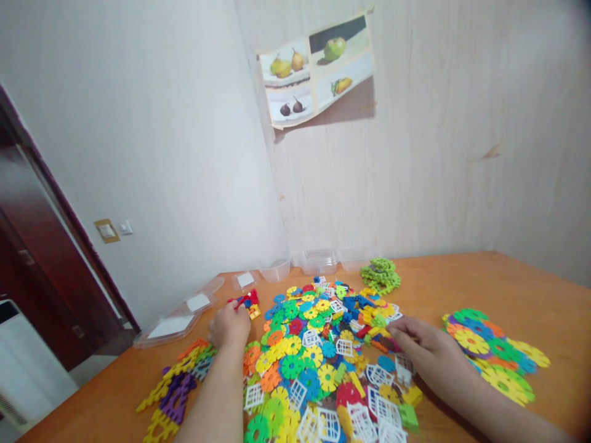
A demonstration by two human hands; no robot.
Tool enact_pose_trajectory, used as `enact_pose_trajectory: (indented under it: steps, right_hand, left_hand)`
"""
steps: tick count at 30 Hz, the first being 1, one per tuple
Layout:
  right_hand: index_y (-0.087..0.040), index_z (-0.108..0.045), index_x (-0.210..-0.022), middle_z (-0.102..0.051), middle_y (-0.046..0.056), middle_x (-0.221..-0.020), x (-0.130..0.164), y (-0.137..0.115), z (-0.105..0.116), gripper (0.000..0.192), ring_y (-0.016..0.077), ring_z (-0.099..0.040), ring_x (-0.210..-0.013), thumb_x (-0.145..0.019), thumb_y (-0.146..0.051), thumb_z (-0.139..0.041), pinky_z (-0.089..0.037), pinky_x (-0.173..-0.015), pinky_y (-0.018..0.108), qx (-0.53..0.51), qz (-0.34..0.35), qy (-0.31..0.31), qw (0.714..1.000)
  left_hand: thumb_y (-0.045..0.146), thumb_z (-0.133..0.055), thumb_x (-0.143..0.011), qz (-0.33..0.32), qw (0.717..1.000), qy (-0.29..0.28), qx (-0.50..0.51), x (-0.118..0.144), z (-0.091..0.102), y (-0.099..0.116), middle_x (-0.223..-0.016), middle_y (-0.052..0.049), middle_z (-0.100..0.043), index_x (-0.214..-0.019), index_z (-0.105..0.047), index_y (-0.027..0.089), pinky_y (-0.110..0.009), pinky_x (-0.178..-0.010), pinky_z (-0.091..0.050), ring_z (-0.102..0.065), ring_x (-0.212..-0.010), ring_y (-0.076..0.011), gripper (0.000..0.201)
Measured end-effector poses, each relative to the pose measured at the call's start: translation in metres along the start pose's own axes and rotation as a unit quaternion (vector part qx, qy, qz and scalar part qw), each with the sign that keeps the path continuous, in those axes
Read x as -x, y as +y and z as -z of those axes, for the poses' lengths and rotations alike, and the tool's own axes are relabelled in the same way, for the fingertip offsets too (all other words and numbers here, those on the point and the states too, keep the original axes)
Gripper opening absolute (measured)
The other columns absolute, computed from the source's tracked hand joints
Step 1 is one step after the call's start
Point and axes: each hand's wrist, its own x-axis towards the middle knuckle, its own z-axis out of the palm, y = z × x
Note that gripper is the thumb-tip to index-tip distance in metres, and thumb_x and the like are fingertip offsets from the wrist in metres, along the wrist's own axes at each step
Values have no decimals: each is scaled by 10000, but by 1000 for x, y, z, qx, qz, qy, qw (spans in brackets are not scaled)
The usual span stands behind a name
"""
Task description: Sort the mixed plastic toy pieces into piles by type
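My left hand (229, 327) is at the left of the pile, fingers bent down over a small group of red, blue and yellow building blocks (253, 299). A red block (241, 302) shows at its fingertips. My right hand (422, 346) reaches the right edge of the pile, thumb and fingers pinched together beside yellow blocks (379, 331); whatever is between them is hidden. Between the hands spreads a mixed heap of flower-shaped plastic discs (292, 365), white lattice window pieces (344, 347) and blocks, with blue blocks (355, 303) toward the back right.
Clear plastic tubs (318, 261) stand along the wall, and lids (172, 325) lie at the left edge. Sorted groups on the table (545, 289) include green pieces (380, 275), large discs (480, 344) at the right, and yellow and purple notched pieces (173, 394) at the left.
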Motion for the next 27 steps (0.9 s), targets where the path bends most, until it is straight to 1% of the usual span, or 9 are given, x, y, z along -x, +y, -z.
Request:
enact_pose_trajectory:
  steps: [5, 7, 10, 12, 15, 18, 21, 24, 27]
  right_hand:
    - [-223, -667, -803, -681, 11, -735, 0, -6, 7, 285, 205, -609, -705, -866, -432, -483, -447, -622, 278, 16, 12, -6, 1000]
    - [-217, -650, -792, -644, 1, -698, 1, -7, 9, 280, 185, -580, -677, -880, -411, -469, -421, -599, 264, 18, 23, -32, 999]
    - [-203, -615, -747, -577, -23, -636, 3, -10, 12, 244, 149, -521, -622, -867, -369, -483, -374, -555, 240, 8, 25, -91, 996]
    - [-193, -607, -739, -563, -31, -635, 5, -14, 17, 208, 132, -498, -611, -847, -331, -496, -361, -549, 227, 0, 23, -134, 991]
    - [-188, -629, -771, -573, -33, -663, 11, -25, 29, 140, 117, -495, -625, -805, -240, -503, -356, -554, 210, 15, 34, -196, 980]
    - [-214, -661, -843, -555, -49, -659, 21, -37, 44, 143, 105, -479, -601, -776, -208, -536, -324, -514, 196, 52, 49, -265, 962]
    - [-253, -672, -963, -536, -61, -642, 30, -44, 51, 228, 100, -460, -550, -739, -252, -629, -269, -457, 195, 95, 51, -320, 941]
    - [-266, -677, -982, -582, -46, -673, 36, -44, 50, 292, 113, -502, -573, -690, -256, -681, -249, -455, 200, 145, 66, -316, 935]
    - [-262, -691, -931, -618, -27, -707, 37, -42, 43, 251, 120, -518, -592, -684, -225, -659, -244, -469, 206, 180, 80, -288, 937]
  left_hand:
    - [410, -489, -851, -31, 997, 18, 63, 0, 3, 2, -1060, -128, -731, -1064, -723, 246, -411, -778, -468, -648, -964, -329, 356]
    - [415, -467, -868, -51, 994, 14, 91, 3, 4, 9, -1017, -91, -742, -1026, -726, 240, -354, -748, -475, -663, -914, -284, 350]
    - [451, -466, -878, -97, 982, -15, 159, 20, 7, 31, -965, -36, -746, -1011, -717, 229, -281, -725, -473, -666, -868, -221, 360]
    - [470, -520, -860, -142, 956, -67, 247, 38, 12, 49, -942, -30, -736, -1004, -709, 201, -266, -741, -464, -653, -871, -209, 360]
    - [498, -564, -843, -206, 912, -186, 302, 71, 24, 74, -836, -8, -708, -906, -702, 184, -247, -704, -442, -621, -802, -186, 349]
    - [504, -565, -850, -269, 867, -299, 295, 101, 34, 90, -741, 13, -653, -842, -686, 180, -228, -636, -405, -557, -693, -149, 346]
    - [464, -541, -872, -336, 818, -380, 271, 124, 38, 99, -720, 18, -619, -805, -673, 185, -217, -600, -375, -514, -660, -131, 315]
    - [421, -530, -878, -370, 789, -430, 236, 140, 38, 102, -736, 8, -631, -849, -695, 192, -218, -586, -370, -520, -659, -132, 284]
    - [395, -520, -881, -393, 774, -446, 218, 150, 35, 103, -782, -3, -660, -906, -718, 198, -223, -607, -383, -546, -692, -139, 280]
